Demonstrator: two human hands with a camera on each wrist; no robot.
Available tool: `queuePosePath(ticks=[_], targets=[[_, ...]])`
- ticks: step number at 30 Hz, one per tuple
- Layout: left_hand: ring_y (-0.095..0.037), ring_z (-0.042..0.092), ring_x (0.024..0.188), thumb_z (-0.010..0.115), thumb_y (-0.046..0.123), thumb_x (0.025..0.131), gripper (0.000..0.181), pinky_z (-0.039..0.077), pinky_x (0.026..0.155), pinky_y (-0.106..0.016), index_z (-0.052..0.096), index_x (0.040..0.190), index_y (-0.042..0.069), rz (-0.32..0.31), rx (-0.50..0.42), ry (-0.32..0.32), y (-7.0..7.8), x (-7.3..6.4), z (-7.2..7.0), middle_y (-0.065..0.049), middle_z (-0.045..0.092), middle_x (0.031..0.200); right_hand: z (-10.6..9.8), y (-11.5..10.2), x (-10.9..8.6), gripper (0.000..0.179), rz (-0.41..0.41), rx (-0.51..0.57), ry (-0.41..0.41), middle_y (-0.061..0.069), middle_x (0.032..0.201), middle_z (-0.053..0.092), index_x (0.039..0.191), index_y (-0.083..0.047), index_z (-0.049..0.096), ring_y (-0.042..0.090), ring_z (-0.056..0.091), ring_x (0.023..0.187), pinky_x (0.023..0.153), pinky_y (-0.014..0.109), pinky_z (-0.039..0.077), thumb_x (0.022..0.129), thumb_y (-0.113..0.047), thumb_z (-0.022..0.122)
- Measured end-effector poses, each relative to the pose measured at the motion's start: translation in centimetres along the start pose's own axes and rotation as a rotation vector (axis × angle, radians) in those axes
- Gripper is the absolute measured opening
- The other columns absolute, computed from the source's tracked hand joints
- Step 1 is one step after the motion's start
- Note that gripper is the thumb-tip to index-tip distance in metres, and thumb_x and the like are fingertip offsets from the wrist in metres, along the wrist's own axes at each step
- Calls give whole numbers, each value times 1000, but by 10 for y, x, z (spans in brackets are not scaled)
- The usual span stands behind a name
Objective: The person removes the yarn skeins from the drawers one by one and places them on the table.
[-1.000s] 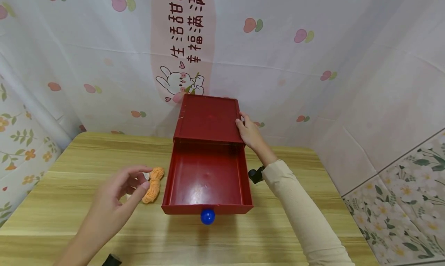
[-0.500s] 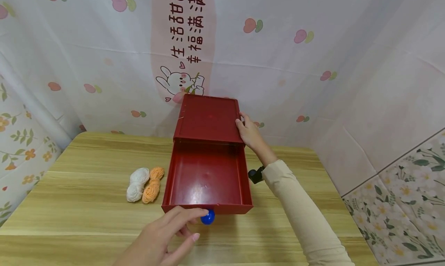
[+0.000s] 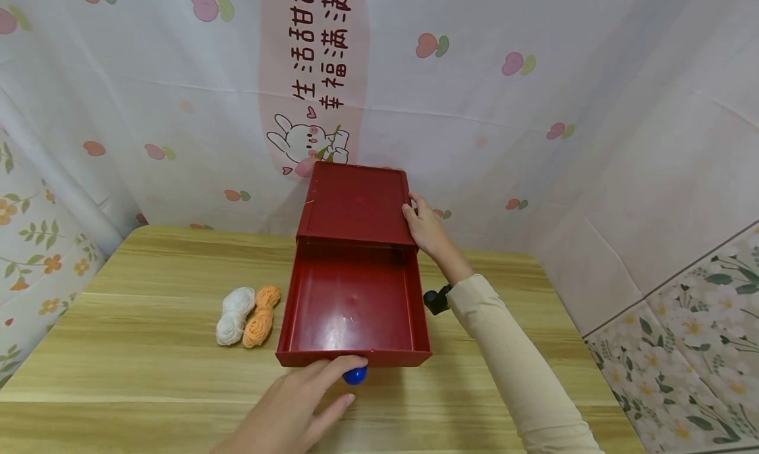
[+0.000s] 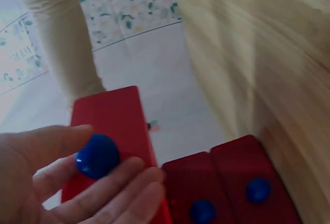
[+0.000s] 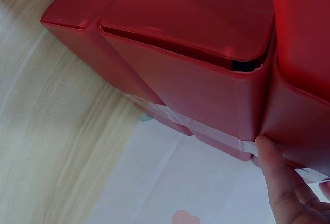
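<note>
A red drawer box [image 3: 358, 200] stands on the table, its top drawer [image 3: 356, 309] pulled out with nothing in it. My left hand [image 3: 296, 404] is at the blue knob [image 4: 98, 157] on the drawer front. The index finger lies over the knob; the thumb is held a little apart from it in the head view. In the left wrist view, the knob sits between thumb and loosely extended fingers. My right hand [image 3: 428, 228] grips the box's right side near the back; its fingers [image 5: 273, 175] show behind the red casing in the right wrist view.
A white yarn skein [image 3: 234, 315] and an orange yarn skein [image 3: 261, 317] lie left of the box. Two lower drawers with blue knobs [image 4: 258, 189] are in under the top one. A patterned curtain [image 3: 474, 111] hangs behind the table [image 3: 148, 348].
My left hand has moved away from the yarn skeins, rightward and toward me, to the blue knob. My right hand, the box and the pulled-out drawer stay where they were.
</note>
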State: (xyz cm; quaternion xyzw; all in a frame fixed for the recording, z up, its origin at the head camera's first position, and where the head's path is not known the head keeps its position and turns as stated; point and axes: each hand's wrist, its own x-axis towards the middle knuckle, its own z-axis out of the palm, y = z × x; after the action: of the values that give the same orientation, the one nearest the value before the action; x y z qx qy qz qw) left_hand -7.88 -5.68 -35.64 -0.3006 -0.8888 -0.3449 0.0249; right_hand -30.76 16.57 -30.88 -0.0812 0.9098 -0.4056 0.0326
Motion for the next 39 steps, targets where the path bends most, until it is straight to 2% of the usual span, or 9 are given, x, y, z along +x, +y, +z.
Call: queuePosePath(ticks=[5, 13, 15, 19, 22, 29, 39], targets=[[5, 50, 64, 63, 26, 89, 23, 46, 61, -16, 58, 111, 24, 29, -34, 93, 0, 5, 3, 11, 69, 90, 0, 0, 0, 54, -5, -2, 5, 23, 139, 41, 149, -10, 14, 33, 48, 121, 101, 46, 38, 102, -32, 28], [8, 35, 51, 64, 25, 88, 17, 36, 49, -12, 61, 105, 27, 18, -55, 129, 0, 8, 2, 15, 65, 77, -1, -1, -1, 54, -9, 10, -6, 23, 140, 39, 149, -10, 13, 33, 47, 123, 102, 47, 38, 102, -33, 27], [7, 39, 53, 65, 25, 87, 17, 38, 51, -12, 62, 105, 26, 4, -62, 128, 1, 9, 1, 14, 66, 79, -1, 0, -1, 55, -11, 13, -9, 23, 140, 40, 149, -10, 13, 33, 47, 122, 102, 46, 38, 102, -33, 27], [4, 57, 67, 65, 25, 87, 17, 49, 62, -16, 63, 104, 25, -6, -59, 142, 1, 13, -1, 12, 69, 88, -2, 1, -1, 55, -9, 17, -9, 23, 137, 42, 149, -10, 13, 33, 49, 120, 101, 46, 39, 102, -33, 27], [2, 62, 74, 65, 23, 87, 17, 52, 66, -19, 63, 104, 26, -19, -65, 152, 0, 18, -3, 11, 70, 91, -2, 2, -1, 55, -10, 19, -6, 24, 135, 44, 149, -10, 12, 34, 50, 118, 100, 47, 39, 102, -33, 27], [4, 58, 68, 67, 17, 84, 19, 49, 61, -17, 63, 101, 23, -39, -48, 163, -6, 32, -7, 11, 69, 81, -2, 2, -1, 56, 0, 1, -19, 21, 140, 40, 150, -11, 11, 32, 48, 122, 102, 47, 37, 102, -35, 28], [0, 58, 67, 67, 16, 85, 21, 49, 60, -16, 63, 105, 20, -83, -59, 153, -18, 52, -13, 7, 67, 79, -1, 1, -2, 55, -13, -2, -12, 23, 139, 41, 149, -10, 13, 34, 48, 121, 102, 47, 38, 102, -34, 28]])
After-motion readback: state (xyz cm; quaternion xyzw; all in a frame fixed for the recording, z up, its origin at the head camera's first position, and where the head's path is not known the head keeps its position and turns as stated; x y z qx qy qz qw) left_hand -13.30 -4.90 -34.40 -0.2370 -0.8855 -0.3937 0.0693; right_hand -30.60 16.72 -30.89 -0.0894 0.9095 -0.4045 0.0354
